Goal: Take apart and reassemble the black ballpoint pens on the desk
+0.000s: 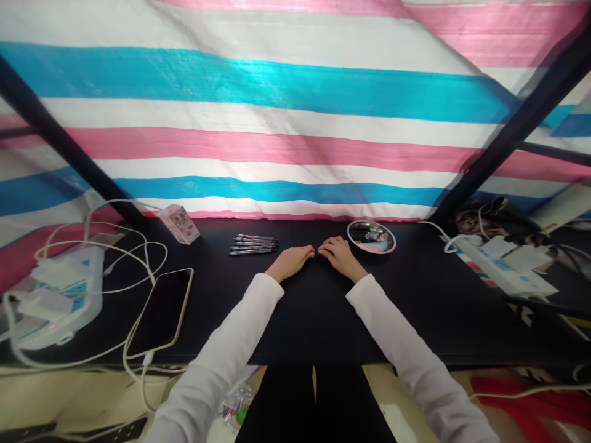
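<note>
My left hand (292, 261) rests palm down on the black tabletop, its fingers stretched toward the middle with nothing visible in them. Facing it, my right hand (340, 256) lies palm down, fingers loosely bent and apart, also with nothing visible in it. The fingertips of both hands nearly meet; a narrow gap shows between them. Left of my left hand, several dark pens (253, 244) with clear parts lie side by side. Just beyond my right hand stands a round shiny metal dish (392, 244) with small dark items inside that I cannot make out.
A small pink box (179, 224) stands at the back left. A phone (161, 314) on a charging cable lies near the front left edge, beside a white power strip (87, 289) with loose cables. Another power strip (508, 271) is at right. A striped sheet (295, 147) hangs behind the table (318, 326).
</note>
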The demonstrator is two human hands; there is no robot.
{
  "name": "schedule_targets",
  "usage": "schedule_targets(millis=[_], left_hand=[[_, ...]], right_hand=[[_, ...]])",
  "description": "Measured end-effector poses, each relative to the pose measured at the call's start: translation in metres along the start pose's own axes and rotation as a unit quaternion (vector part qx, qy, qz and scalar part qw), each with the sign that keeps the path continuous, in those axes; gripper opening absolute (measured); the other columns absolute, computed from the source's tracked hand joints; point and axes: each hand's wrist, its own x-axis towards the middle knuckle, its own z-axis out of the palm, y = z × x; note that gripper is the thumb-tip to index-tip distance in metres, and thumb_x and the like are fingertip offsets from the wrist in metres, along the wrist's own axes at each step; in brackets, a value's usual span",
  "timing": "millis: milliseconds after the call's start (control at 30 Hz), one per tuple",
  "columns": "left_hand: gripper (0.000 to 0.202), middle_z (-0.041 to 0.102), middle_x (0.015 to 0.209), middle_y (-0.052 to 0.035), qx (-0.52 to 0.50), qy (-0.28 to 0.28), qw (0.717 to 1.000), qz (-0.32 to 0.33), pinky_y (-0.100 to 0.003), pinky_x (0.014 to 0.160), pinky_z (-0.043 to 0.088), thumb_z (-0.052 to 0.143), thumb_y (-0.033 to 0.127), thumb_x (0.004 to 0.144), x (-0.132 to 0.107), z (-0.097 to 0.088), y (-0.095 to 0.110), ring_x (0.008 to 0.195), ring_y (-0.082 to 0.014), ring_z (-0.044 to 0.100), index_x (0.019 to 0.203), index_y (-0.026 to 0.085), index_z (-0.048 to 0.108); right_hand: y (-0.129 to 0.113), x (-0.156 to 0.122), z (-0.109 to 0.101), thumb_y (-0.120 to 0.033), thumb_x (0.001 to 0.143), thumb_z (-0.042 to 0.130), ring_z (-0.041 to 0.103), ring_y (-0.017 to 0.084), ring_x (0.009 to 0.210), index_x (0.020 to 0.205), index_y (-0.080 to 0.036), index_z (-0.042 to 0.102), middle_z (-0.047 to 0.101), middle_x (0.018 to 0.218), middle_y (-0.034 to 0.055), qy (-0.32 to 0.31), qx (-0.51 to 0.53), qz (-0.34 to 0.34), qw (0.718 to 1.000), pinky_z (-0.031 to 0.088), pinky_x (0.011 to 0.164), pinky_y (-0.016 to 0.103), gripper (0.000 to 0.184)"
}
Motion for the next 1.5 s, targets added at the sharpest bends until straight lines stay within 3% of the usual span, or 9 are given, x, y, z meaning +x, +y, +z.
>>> schedule_targets(millis=[267,467,633,900,1367,1500], left_hand=[[0.029,0.064,0.093,-0.0012,-0.028,-0.007,1.000,0.000,-0.025,0.073,0.044,0.024,0.030,0.097,-0.0010,-0.0004,-0.0020,0.083,-0.0163,0.063,0.099,0.023,0.052],[0.029,0.064,0.095,-0.0037,-0.017,-0.007,1.000,-0.024,-0.025,0.075,0.044,0.026,0.032,0.096,-0.0014,-0.0016,-0.0006,0.086,-0.0169,0.062,0.101,0.022,0.052],[0.029,0.065,0.097,-0.0036,-0.015,0.002,1.000,-0.001,-0.026,0.075,0.045,0.025,0.031,0.097,-0.0013,-0.0006,-0.0010,0.088,-0.0175,0.063,0.103,0.022,0.051],[0.027,0.064,0.102,-0.0028,-0.037,-0.012,0.999,-0.018,-0.026,0.079,0.045,0.027,0.030,0.096,-0.0020,-0.0034,0.0008,0.091,-0.0163,0.062,0.103,0.022,0.052],[0.026,0.064,0.091,-0.0021,-0.017,-0.010,1.000,-0.015,-0.026,0.071,0.043,0.025,0.027,0.096,-0.0037,-0.0048,0.0017,0.080,-0.0166,0.063,0.098,0.022,0.050],[0.027,0.064,0.096,-0.0029,-0.009,-0.001,1.000,-0.007,-0.026,0.073,0.044,0.026,0.029,0.096,-0.0027,-0.0018,-0.0001,0.086,-0.0172,0.062,0.099,0.021,0.051]], right_hand=[[-0.0024,0.0023,-0.0073,-0.024,0.083,0.059,0.053,0.019,0.087,0.090,-0.023,0.063,0.067,0.091,0.0022,0.028,0.072,-0.002,0.997,0.034,0.079,0.034,0.009],[-0.0060,-0.0007,-0.0059,-0.034,0.088,0.050,0.052,0.020,0.089,0.104,-0.023,0.061,0.064,0.094,0.0055,0.006,0.034,-0.005,0.999,0.035,0.078,0.034,0.022],[-0.0027,-0.0005,-0.0020,-0.033,0.091,0.044,0.050,0.020,0.085,0.089,-0.021,0.065,0.064,0.089,0.0059,-0.010,-0.006,-0.005,1.000,0.034,0.075,0.034,0.024],[-0.0002,0.0021,-0.0063,-0.029,0.086,0.055,0.053,0.020,0.088,0.091,-0.022,0.064,0.066,0.089,0.0038,0.003,0.046,-0.011,0.999,0.034,0.077,0.033,0.013],[-0.0053,0.0019,-0.0065,-0.025,0.085,0.055,0.055,0.021,0.087,0.086,-0.022,0.064,0.065,0.088,0.0045,0.046,0.057,-0.028,0.997,0.037,0.079,0.035,0.010],[-0.0087,-0.0004,-0.0068,-0.035,0.083,0.058,0.054,0.021,0.087,0.101,-0.021,0.062,0.065,0.092,0.0055,0.024,0.033,-0.026,0.999,0.037,0.078,0.034,0.023]])
